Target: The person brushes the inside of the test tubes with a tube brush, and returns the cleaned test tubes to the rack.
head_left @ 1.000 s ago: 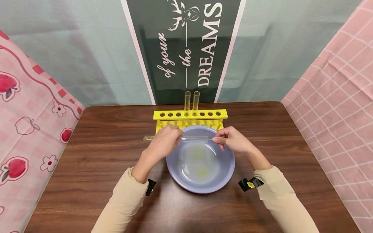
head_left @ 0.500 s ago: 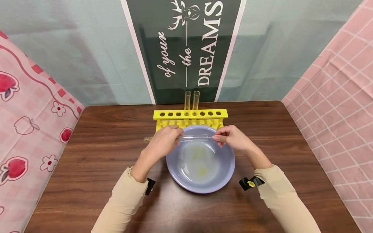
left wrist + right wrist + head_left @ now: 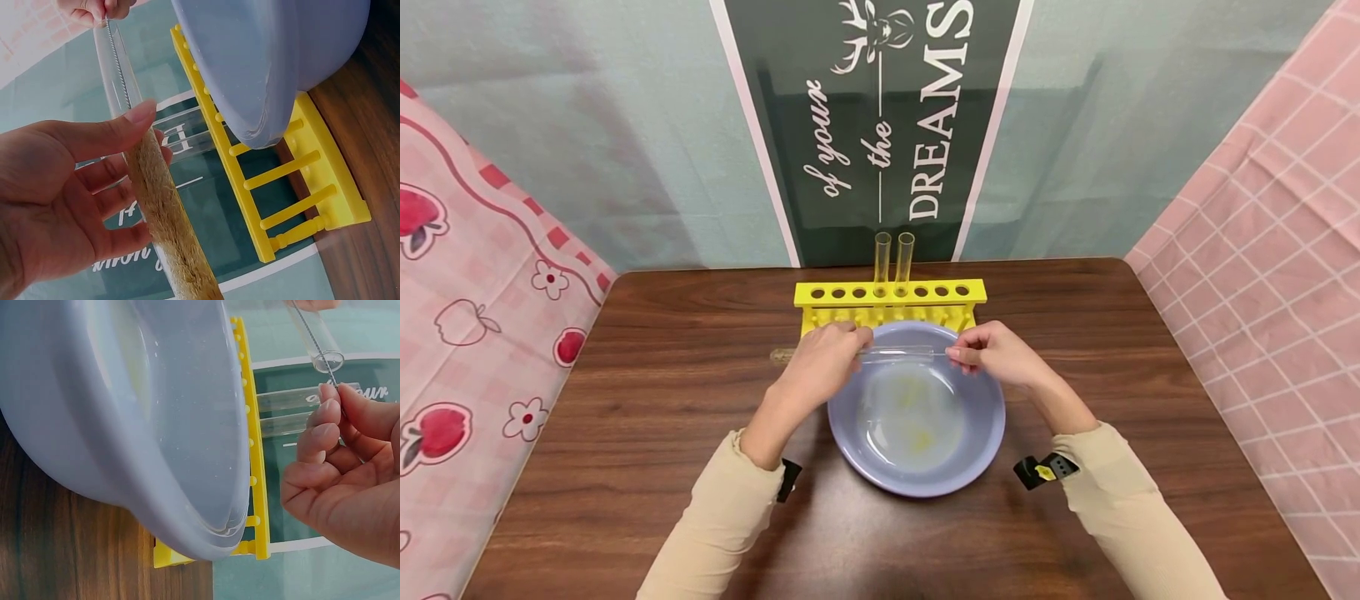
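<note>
1. So we've got one clear glass test tube (image 3: 320,340), held sideways over the far part of the basin (image 3: 917,492), with one tan, bristly brush (image 3: 157,194) inside and its twisted wire handle (image 3: 117,59) poking out the mouth.
2. Our count: one lilac basin, one yellow rack (image 3: 842,296) with eight holes, plus two clear spare tubes (image 3: 882,262) upright in it, all on the bench (image 3: 700,367).
3. Our left hand (image 3: 822,358) grips the tube, thumb across it; our right hand (image 3: 997,357) pinches the wire. Both arms reach forward, angled inward.
</note>
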`<state>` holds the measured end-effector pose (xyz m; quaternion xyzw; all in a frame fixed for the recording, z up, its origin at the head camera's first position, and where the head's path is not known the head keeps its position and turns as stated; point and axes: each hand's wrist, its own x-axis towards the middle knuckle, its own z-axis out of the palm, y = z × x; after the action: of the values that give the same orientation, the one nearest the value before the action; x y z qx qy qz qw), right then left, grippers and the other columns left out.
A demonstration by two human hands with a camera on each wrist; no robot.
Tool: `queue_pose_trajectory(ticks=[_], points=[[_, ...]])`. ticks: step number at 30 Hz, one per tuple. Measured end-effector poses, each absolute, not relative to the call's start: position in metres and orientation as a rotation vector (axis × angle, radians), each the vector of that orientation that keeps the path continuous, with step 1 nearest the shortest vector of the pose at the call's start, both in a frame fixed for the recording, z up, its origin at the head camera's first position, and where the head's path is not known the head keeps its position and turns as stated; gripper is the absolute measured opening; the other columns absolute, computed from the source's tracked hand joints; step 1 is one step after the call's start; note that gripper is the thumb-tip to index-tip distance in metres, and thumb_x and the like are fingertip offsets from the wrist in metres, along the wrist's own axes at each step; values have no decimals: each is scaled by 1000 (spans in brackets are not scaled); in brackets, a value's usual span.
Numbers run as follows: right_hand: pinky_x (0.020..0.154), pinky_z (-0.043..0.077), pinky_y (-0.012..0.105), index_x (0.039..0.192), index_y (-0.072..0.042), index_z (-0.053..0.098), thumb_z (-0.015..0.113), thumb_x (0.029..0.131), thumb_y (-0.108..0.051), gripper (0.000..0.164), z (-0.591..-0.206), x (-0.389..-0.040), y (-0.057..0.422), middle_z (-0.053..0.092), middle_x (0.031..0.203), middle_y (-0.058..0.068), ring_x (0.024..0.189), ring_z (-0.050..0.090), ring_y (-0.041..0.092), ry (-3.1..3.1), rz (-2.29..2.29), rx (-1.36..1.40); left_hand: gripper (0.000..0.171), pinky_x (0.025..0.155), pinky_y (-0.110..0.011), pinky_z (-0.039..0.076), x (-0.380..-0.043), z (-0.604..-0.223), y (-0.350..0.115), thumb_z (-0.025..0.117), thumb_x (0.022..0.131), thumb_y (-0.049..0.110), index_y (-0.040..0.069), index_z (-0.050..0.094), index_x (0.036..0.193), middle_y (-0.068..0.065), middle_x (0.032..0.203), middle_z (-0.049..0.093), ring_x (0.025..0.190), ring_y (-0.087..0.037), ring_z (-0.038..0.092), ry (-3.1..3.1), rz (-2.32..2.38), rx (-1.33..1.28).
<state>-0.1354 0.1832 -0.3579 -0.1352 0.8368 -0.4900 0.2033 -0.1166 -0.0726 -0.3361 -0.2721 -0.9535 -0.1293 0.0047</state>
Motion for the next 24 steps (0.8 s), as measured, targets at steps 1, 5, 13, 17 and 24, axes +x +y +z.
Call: queue_pose_trajectory(ticks=[1,5,13,17,24], points=[[56,45,33,74,1,63,60,87,-11,18,-358,-135,183,54,62,10,59,49,21,2341,-1363,-375,19,62,-33,48,-117,-336,-72,66,78,-1,8,66,94,-7,85,62,78,-23,59,-2985,-409,-852],[55,44,32,74,0,62,60,88,-13,19,-359,-135,182,53,62,8,59,48,20,2359,-1341,-362,19,61,-34,48,-116,-336,-72,65,78,-2,8,66,94,-7,85,61,78,-24,59,-2988,-423,-843],[50,39,25,72,3,63,62,86,-9,19,-361,-135,183,52,59,9,54,46,19,2367,-1337,-367,16,57,-30,45,-115,-338,-71,62,78,-5,6,65,90,-6,78,58,72,-21,57,-3012,-446,-840],[49,36,24,70,4,63,62,85,-8,20,-362,-135,186,51,57,8,53,44,17,2335,-1360,-378,13,56,-29,44,-114,-340,-68,65,77,-3,6,66,88,-5,76,56,71,-20,56,-3062,-460,-806],[47,33,24,70,11,59,60,86,-5,22,-365,-134,192,50,58,9,50,41,16,2269,-1391,-349,13,53,-29,41,-113,-343,-65,67,76,-2,9,62,83,-4,74,53,67,-19,53,-3034,-445,-821]])
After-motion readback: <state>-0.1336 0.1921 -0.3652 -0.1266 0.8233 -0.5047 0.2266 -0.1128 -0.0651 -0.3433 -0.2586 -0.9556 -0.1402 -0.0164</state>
